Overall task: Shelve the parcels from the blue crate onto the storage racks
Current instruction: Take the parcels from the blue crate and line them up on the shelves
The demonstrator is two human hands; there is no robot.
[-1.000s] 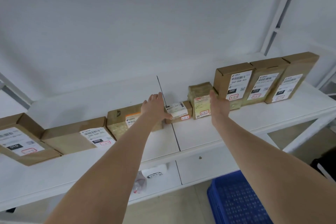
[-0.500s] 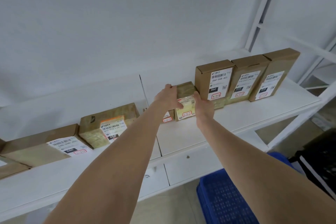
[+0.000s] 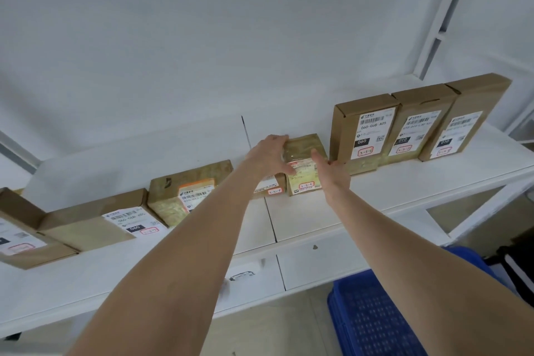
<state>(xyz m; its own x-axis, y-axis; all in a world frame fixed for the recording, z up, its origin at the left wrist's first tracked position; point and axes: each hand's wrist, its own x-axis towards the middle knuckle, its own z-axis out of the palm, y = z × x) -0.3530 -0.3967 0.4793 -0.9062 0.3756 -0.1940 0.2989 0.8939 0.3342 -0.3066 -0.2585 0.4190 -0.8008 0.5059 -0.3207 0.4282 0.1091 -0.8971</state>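
Note:
A small taped brown parcel [image 3: 303, 150] with a pale label stands upright on the white rack shelf [image 3: 318, 220]. My left hand [image 3: 267, 157] clasps its left side and top edge. Against its right side presses my right hand [image 3: 332, 173]. A low flat parcel [image 3: 273, 186] lies just left of it, partly hidden by my left hand. To the right stand three upright brown parcels: one labelled 060 [image 3: 365, 130], a second [image 3: 416, 127] and a third [image 3: 465, 118]. The blue crate [image 3: 375, 318] sits on the floor at the lower right.
Left along the shelf lie a taped parcel with an orange label [image 3: 185, 191], a flat brown box [image 3: 95, 222] and another box [image 3: 17, 234] at the edge. A white upright post [image 3: 442, 17] rises at the right. A lower shelf [image 3: 318, 266] holds a small packet.
My left hand has moved right off the low flat parcel onto the small upright parcel. Both hands now close on it from either side.

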